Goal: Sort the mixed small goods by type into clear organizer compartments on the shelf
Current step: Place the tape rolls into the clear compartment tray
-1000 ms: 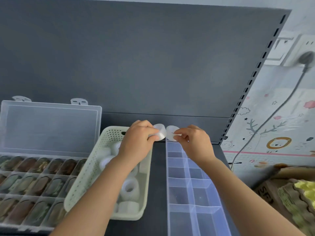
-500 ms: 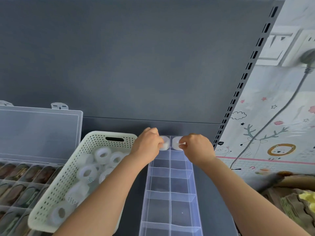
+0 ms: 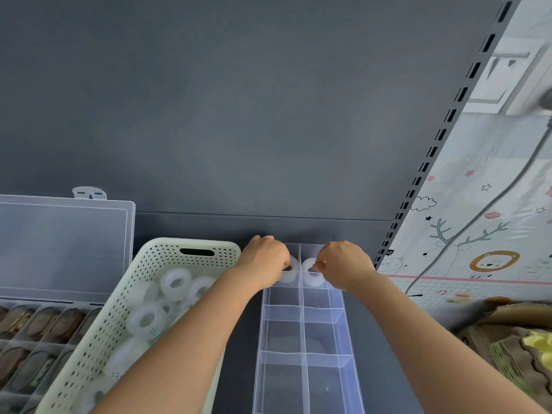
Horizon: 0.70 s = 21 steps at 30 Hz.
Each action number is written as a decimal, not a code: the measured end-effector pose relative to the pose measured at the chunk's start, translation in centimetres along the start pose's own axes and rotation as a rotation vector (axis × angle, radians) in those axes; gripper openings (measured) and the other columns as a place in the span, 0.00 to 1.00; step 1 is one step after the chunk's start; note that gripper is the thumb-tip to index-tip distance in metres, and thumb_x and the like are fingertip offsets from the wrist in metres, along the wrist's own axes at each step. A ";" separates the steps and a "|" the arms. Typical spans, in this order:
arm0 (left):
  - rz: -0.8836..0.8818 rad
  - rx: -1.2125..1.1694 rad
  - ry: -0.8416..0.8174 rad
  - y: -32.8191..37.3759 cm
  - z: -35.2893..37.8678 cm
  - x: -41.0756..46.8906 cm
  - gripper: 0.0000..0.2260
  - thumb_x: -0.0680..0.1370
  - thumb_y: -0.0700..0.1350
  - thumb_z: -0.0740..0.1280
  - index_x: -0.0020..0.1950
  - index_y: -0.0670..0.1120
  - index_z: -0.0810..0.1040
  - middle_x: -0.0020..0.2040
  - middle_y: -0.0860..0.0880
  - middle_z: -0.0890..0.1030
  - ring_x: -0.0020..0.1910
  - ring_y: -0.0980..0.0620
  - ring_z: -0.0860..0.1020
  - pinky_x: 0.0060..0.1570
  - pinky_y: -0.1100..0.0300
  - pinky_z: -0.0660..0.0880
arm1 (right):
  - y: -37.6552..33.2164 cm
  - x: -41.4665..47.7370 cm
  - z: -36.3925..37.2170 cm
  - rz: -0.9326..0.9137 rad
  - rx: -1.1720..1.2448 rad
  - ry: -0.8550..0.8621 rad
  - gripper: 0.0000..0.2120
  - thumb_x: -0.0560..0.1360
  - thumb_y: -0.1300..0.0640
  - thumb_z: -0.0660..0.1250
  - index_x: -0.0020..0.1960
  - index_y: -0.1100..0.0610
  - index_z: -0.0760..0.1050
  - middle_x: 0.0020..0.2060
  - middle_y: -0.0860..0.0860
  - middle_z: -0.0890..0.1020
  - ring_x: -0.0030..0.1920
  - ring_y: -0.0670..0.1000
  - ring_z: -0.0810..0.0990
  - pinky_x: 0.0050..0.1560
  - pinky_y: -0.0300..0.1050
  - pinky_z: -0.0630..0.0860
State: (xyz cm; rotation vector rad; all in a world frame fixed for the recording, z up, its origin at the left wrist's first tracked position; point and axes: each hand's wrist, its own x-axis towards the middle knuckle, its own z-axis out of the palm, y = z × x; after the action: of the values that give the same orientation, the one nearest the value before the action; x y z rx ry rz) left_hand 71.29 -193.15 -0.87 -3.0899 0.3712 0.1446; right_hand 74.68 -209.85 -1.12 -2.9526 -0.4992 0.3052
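A clear organizer [image 3: 303,336] with two columns of compartments runs down the middle of the dark shelf. My left hand [image 3: 265,261] pinches a white tape roll [image 3: 290,271] in the far left compartment. My right hand [image 3: 343,265] pinches a second white tape roll [image 3: 310,271] in the far right compartment. Both rolls stand on edge, separated by the centre divider. The pale green perforated basket [image 3: 125,297] to the left holds several more white tape rolls [image 3: 176,283].
An open clear case [image 3: 64,237] with rows of dark brown items stands at far left, its lid upright. The shelf's grey back panel rises behind. A slotted upright [image 3: 418,180] bounds the right side; a cardboard box with yellow items [image 3: 531,345] lies beyond it.
Both hands moved down and forward, lowering the two tape rolls from above the organizer into its far pair of compartments. The view shifted right.
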 end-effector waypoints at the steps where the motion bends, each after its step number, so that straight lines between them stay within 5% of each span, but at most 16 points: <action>1: 0.013 0.001 0.020 0.0 0.1 0.0 0.12 0.74 0.32 0.60 0.41 0.47 0.79 0.42 0.48 0.75 0.48 0.45 0.71 0.43 0.57 0.60 | 0.0 -0.1 0.1 -0.013 -0.013 0.012 0.13 0.77 0.57 0.60 0.34 0.54 0.72 0.37 0.52 0.75 0.45 0.54 0.70 0.39 0.42 0.69; 4: 0.037 -0.029 0.085 -0.1 0.5 -0.4 0.12 0.74 0.31 0.60 0.42 0.44 0.80 0.41 0.49 0.72 0.48 0.45 0.71 0.41 0.57 0.60 | -0.1 -0.3 0.4 -0.048 -0.034 0.033 0.15 0.73 0.62 0.58 0.28 0.54 0.64 0.35 0.49 0.73 0.46 0.51 0.65 0.39 0.41 0.67; 8: -0.004 -0.078 0.192 -1.0 0.3 -1.9 0.11 0.77 0.35 0.60 0.48 0.45 0.81 0.45 0.49 0.75 0.50 0.48 0.70 0.40 0.58 0.63 | -0.9 -0.8 0.1 -0.053 -0.004 0.098 0.11 0.75 0.60 0.58 0.40 0.53 0.78 0.40 0.52 0.78 0.50 0.53 0.71 0.39 0.42 0.68; 14: -0.204 -0.056 0.330 -4.8 -1.5 -7.9 0.10 0.78 0.40 0.60 0.46 0.49 0.80 0.43 0.51 0.75 0.49 0.49 0.71 0.42 0.57 0.69 | -5.8 -2.9 0.6 -0.311 0.093 0.348 0.11 0.77 0.52 0.61 0.49 0.52 0.82 0.45 0.48 0.82 0.50 0.51 0.74 0.44 0.44 0.74; 21: -0.447 -0.019 0.148 -9.5 0.7 -14.3 0.11 0.77 0.40 0.62 0.54 0.48 0.81 0.53 0.49 0.76 0.55 0.49 0.73 0.50 0.57 0.72 | -13.5 -4.0 2.5 -0.590 0.139 0.242 0.14 0.76 0.45 0.63 0.58 0.47 0.79 0.53 0.47 0.80 0.58 0.50 0.72 0.52 0.44 0.73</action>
State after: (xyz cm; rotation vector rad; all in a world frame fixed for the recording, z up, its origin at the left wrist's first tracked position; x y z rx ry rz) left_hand 59.62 -180.50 -0.09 -3.1139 -0.3231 -0.0923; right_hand 66.25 -198.30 -0.62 -2.5084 -1.2040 -0.0796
